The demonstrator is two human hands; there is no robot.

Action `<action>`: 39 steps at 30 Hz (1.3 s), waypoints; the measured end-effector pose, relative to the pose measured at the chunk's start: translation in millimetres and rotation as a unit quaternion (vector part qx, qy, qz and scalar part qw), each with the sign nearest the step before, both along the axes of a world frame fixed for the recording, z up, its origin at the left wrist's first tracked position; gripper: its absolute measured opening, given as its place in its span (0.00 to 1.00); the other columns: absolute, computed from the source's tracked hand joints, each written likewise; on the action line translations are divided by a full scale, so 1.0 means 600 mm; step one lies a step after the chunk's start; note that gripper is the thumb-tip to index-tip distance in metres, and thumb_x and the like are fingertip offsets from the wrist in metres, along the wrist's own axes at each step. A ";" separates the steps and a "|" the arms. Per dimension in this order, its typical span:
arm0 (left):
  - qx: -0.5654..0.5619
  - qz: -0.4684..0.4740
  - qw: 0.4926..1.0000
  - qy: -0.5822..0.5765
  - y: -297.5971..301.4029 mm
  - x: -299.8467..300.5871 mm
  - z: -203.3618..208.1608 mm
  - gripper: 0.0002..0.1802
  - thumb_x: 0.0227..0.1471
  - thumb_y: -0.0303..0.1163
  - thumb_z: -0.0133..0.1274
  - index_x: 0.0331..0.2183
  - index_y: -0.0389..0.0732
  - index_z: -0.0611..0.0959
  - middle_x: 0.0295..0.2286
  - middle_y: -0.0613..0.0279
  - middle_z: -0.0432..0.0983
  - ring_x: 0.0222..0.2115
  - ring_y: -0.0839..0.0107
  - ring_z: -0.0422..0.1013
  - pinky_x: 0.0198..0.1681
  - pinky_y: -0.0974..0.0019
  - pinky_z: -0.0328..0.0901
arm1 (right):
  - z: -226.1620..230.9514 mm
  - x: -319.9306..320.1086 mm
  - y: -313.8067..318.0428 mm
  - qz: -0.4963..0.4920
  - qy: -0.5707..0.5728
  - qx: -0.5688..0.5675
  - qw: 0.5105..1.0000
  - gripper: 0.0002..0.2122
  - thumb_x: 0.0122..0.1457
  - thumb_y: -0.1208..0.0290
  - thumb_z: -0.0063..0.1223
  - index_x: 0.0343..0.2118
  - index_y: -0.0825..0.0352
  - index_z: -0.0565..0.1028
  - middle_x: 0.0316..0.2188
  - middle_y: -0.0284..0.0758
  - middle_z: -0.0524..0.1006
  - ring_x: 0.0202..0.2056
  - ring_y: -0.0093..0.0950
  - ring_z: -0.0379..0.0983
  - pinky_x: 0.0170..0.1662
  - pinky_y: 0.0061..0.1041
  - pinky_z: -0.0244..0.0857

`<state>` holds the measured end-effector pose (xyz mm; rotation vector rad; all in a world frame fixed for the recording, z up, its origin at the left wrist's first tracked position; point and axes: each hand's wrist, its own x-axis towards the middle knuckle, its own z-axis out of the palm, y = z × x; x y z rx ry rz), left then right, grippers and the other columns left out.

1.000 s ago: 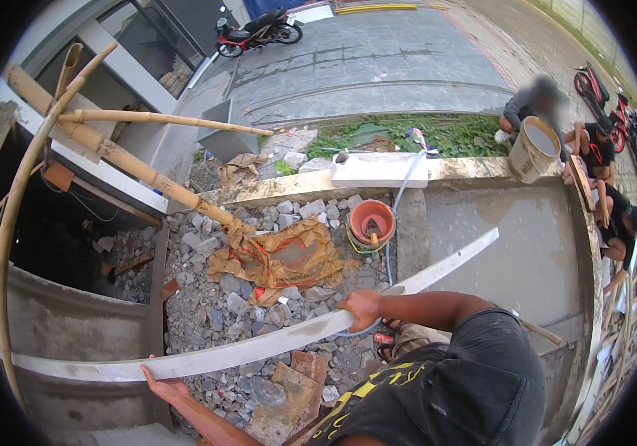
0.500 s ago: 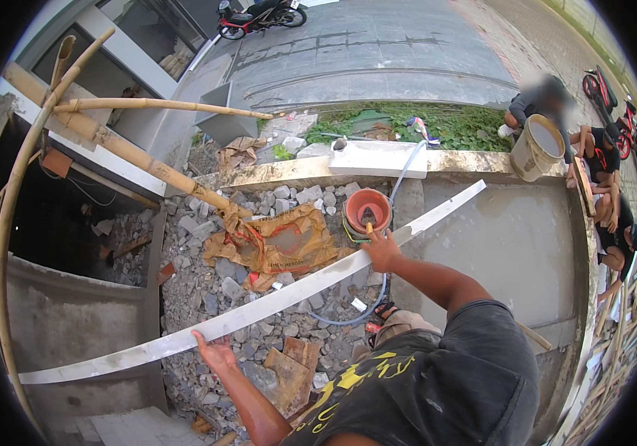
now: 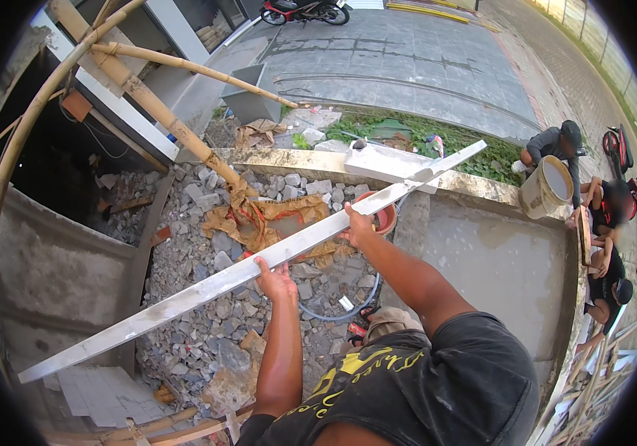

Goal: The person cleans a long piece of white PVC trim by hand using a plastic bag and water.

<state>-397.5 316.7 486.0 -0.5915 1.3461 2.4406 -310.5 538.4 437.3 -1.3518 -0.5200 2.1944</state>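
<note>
A long, pale metal straightedge slants across the view from lower left to upper right, raised above the rubble. My left hand grips it near the middle, with the thumb along its upper face. My right hand is closed round it farther up, beside the orange-red bucket. The bar and that hand hide much of the bucket. The straightedge's far end passes over a white block on the low wall.
Broken rubble and a torn paper sack lie below. Smooth wet cement spreads to the right. A large pail stands on the wall near several people. Bamboo poles cross the left side; a blue-grey hose curves over the stones.
My left hand has moved up and right along the straightedge, closer to my right hand. The bar is tilted more steeply and now covers part of the bucket.
</note>
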 end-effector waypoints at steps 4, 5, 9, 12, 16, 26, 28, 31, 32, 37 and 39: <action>0.071 -0.071 0.994 0.036 0.027 0.013 -0.031 0.37 0.55 0.51 0.60 0.58 0.43 0.66 0.53 0.58 0.67 0.56 0.61 0.63 0.62 0.51 0.57 | -0.023 -0.023 0.065 -0.072 0.004 0.061 0.996 0.28 0.63 0.72 0.53 0.60 0.54 0.49 0.54 0.45 0.67 0.46 0.52 0.75 0.43 0.67 0.69; 0.111 -0.148 0.983 -0.011 0.016 0.013 -0.038 0.37 0.54 0.50 0.61 0.58 0.44 0.66 0.54 0.58 0.66 0.59 0.59 0.59 0.63 0.51 0.54 | -0.025 -0.021 0.084 -0.077 -0.002 0.056 0.995 0.27 0.63 0.73 0.52 0.59 0.54 0.51 0.53 0.44 0.67 0.45 0.51 0.74 0.41 0.65 0.69; 0.228 -0.227 0.947 -0.021 -0.063 0.042 -0.066 0.41 0.47 0.52 0.65 0.57 0.45 0.67 0.56 0.57 0.62 0.62 0.58 0.55 0.66 0.49 0.47 | -0.069 0.019 0.221 -0.034 -0.067 0.111 0.991 0.26 0.63 0.72 0.53 0.59 0.55 0.52 0.47 0.42 0.70 0.39 0.44 0.77 0.28 0.53 0.76; 0.260 -0.094 0.955 0.103 -0.194 0.066 -0.082 0.46 0.40 0.54 0.70 0.56 0.46 0.68 0.56 0.58 0.62 0.62 0.57 0.55 0.68 0.48 0.45 | -0.081 0.032 0.260 0.028 -0.082 0.144 0.986 0.27 0.64 0.70 0.51 0.61 0.52 0.50 0.50 0.43 0.70 0.41 0.48 0.77 0.29 0.57 0.76; 0.180 0.037 0.976 0.115 -0.248 0.103 -0.040 0.36 0.47 0.54 0.64 0.53 0.47 0.72 0.53 0.58 0.66 0.59 0.59 0.59 0.64 0.49 0.52 | -0.087 0.051 0.332 0.080 -0.130 0.149 0.977 0.27 0.64 0.69 0.51 0.61 0.54 0.51 0.46 0.45 0.72 0.37 0.47 0.78 0.27 0.50 0.76; 0.042 0.067 0.997 -0.020 -0.091 0.064 -0.043 0.19 0.56 0.44 0.59 0.44 0.44 0.77 0.40 0.62 0.79 0.42 0.66 0.76 0.45 0.61 0.72 | -0.189 0.108 0.609 0.086 -0.089 0.079 0.989 0.19 0.66 0.62 0.49 0.57 0.58 0.60 0.49 0.41 0.73 0.46 0.46 0.75 0.43 0.56 0.71; 0.042 0.059 0.997 -0.021 -0.040 0.062 -0.042 0.18 0.55 0.42 0.60 0.43 0.44 0.77 0.39 0.62 0.79 0.40 0.67 0.77 0.42 0.61 0.74 | -0.170 0.094 0.650 -0.003 -0.114 0.057 0.992 0.19 0.66 0.57 0.51 0.56 0.58 0.65 0.49 0.38 0.73 0.50 0.44 0.72 0.50 0.55 0.68; 0.065 0.047 0.996 -0.039 0.080 0.065 -0.051 0.19 0.55 0.42 0.60 0.44 0.43 0.77 0.40 0.62 0.79 0.41 0.66 0.77 0.42 0.59 0.74 | -0.127 0.083 0.700 -0.083 -0.068 0.082 0.991 0.32 0.58 0.44 0.57 0.59 0.60 0.64 0.53 0.39 0.71 0.52 0.42 0.71 0.55 0.47 0.66; 0.064 0.052 0.994 -0.065 0.120 0.070 -0.049 0.20 0.54 0.41 0.61 0.45 0.43 0.77 0.41 0.61 0.79 0.42 0.64 0.77 0.42 0.57 0.74 | -0.115 0.077 0.706 -0.096 -0.049 0.089 0.990 0.36 0.56 0.41 0.58 0.60 0.60 0.63 0.54 0.40 0.71 0.54 0.42 0.70 0.56 0.47 0.65; 0.073 0.096 0.980 -0.159 0.255 0.089 -0.083 0.26 0.52 0.46 0.62 0.49 0.44 0.76 0.45 0.60 0.76 0.45 0.62 0.75 0.49 0.54 0.70 | -0.105 0.024 0.586 -0.021 -0.054 0.021 0.998 0.43 0.50 0.33 0.57 0.62 0.57 0.62 0.60 0.42 0.62 0.60 0.43 0.62 0.61 0.50 0.58; 0.081 0.095 0.968 -0.219 0.301 0.099 -0.111 0.24 0.54 0.43 0.61 0.48 0.42 0.76 0.44 0.59 0.76 0.46 0.60 0.75 0.47 0.53 0.72 | -0.130 0.040 0.581 0.017 -0.080 -0.003 0.997 0.46 0.47 0.36 0.62 0.63 0.59 0.59 0.61 0.39 0.61 0.61 0.41 0.60 0.63 0.46 0.57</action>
